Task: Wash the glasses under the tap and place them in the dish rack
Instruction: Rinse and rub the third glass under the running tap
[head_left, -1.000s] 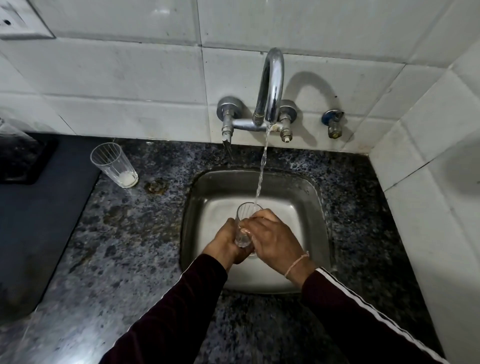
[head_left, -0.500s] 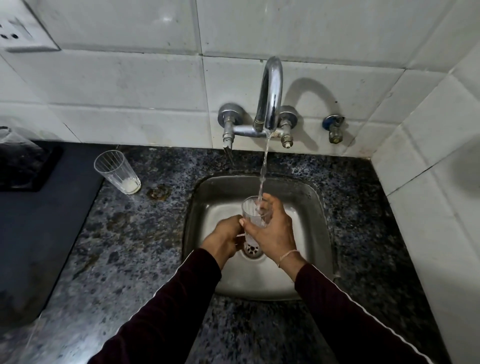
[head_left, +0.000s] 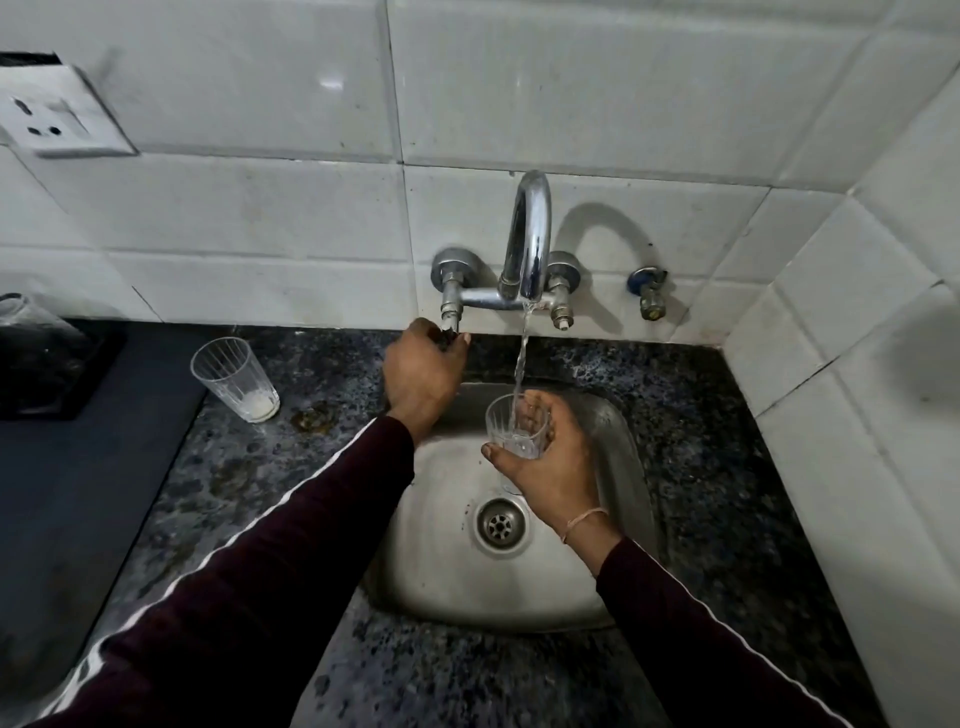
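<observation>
The right hand (head_left: 553, 470) is gripping a clear glass (head_left: 517, 427), fingers and thumb curled round its wall, and is holding it upright over the sink (head_left: 631, 499), above the drain (head_left: 500, 524). Water (head_left: 521, 353) is running from the tap (head_left: 527, 239) straight into the glass mouth. The left hand (head_left: 422, 375) is reaching up to the tap's left handle (head_left: 451, 317) and is closing its fingers round the dark knob at the lower end (the knob itself is mostly hidden by the fingers). The right handle (head_left: 561, 306) is standing untouched.

A second glass (head_left: 235, 378) is standing upright on the table (head_left: 208, 499) to the left of the sink, well apart from both hands, with a white residue sitting at its bottom. A dark tray (head_left: 62, 374) is lying at the far left edge, carrying something transparent that cannot be made out. A small valve (head_left: 649, 296) is sitting on the tiled wall to the right of the tap, and a socket (head_left: 57, 124) is mounted at upper left.
</observation>
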